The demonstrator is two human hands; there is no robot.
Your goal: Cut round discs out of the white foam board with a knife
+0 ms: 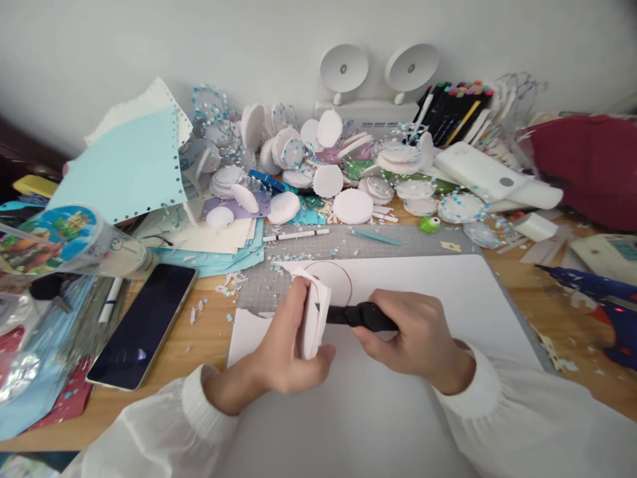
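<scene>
- Here's a wooden bench against a pale wall, with a grey cutting mat under a large white sheet.
- Left hand now: its grip is narrow around a white piece, held tilted on edge above the sheet, fingers behind and thumb at the lower end.
- And the right hand! Its grip is wrapped around a black tool, pointed leftward, its far end right at the white piece.
- Just beyond the tool, a drawn circle shows on the sheet, partly hidden by the white piece.
- Along the back, a heap of white discs, some wound with blue-dotted strands, sits before a twin-headed lamp and upright markers.
- Over on the left lies a dark-screened phone; far right, a blue glue gun.
- White and blue scraps litter the mat and bench.
</scene>
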